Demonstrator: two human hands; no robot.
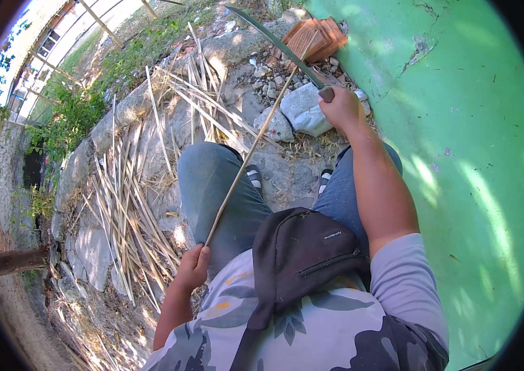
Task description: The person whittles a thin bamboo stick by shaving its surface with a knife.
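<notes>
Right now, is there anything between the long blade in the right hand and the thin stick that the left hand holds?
Nothing visible. The right hand holds the long blade raised, and the thin stick held by the left hand reaches up to it. They appear to meet near the knife handle, above the grey stones.

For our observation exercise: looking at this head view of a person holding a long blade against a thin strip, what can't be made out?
- Head view: the blade's handle is hidden inside the right hand.
- Head view: the strip's lower end is covered by the left hand.
- Head view: whether the edge touches the strip where they cross is too small to tell.
- Head view: the feet are mostly hidden behind the knees.
</notes>
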